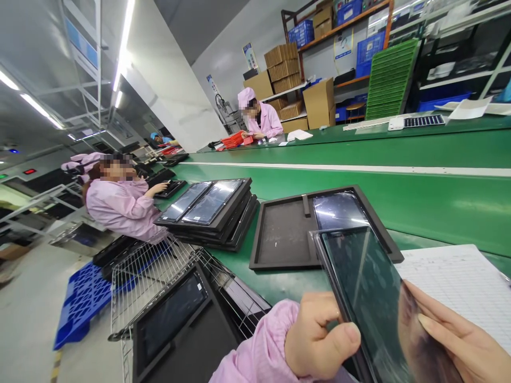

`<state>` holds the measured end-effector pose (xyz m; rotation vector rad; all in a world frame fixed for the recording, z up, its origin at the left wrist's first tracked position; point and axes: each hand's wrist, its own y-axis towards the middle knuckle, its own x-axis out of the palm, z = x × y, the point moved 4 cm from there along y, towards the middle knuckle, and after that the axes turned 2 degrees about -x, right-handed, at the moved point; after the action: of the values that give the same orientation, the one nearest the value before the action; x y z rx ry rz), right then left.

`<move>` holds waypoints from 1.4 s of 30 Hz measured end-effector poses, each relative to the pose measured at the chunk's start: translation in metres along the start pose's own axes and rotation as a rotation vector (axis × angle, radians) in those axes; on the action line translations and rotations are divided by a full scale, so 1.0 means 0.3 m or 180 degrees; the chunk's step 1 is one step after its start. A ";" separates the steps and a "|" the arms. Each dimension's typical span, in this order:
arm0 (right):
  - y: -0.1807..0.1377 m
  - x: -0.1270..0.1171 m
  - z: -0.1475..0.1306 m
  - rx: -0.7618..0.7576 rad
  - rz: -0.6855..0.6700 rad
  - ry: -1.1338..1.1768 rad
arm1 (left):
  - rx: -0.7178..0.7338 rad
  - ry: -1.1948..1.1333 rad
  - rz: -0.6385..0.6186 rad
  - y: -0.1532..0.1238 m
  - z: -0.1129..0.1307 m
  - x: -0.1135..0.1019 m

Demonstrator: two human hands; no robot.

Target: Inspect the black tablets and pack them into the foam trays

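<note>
A black tray point(283, 234) with one screen point(339, 207) inside lies on the green worktop point(435, 199), its near right part hidden by a glossy panel point(367, 282) that the left hand point(321, 338) and right hand point(459, 330) grip by opposite edges. To the left stand stacked trays point(237, 227), two screens in the topmost, another tray point(207, 340) over a wire rack point(128, 279), and a written sheet point(451, 271) lies just beyond the right hand. Two co-workers point(267, 119) in pink are farther off, near crowded shelves point(343, 25)
</note>
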<state>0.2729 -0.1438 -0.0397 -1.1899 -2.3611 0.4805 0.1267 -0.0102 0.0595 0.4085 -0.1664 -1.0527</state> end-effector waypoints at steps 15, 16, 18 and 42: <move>0.013 0.008 0.030 -0.0492 -0.0303 -0.0356 | -0.0997 -0.1224 0.0342 0.094 -0.067 -0.084; 0.009 0.008 0.046 -0.0463 -0.0383 -0.0374 | -0.0991 -0.1210 0.0374 0.094 -0.063 -0.081; 0.001 0.003 0.077 -0.0399 -0.0491 -0.0353 | -0.0963 -0.1162 0.0441 0.089 -0.056 -0.077; -0.031 0.165 -0.015 -0.1281 -0.0318 -0.1443 | -0.0094 -0.1582 0.1463 0.234 -0.095 -0.020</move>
<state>0.2429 -0.1082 -0.0196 -1.2190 -2.9989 0.2659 0.1899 0.0321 0.0623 0.0642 -0.6560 -0.6824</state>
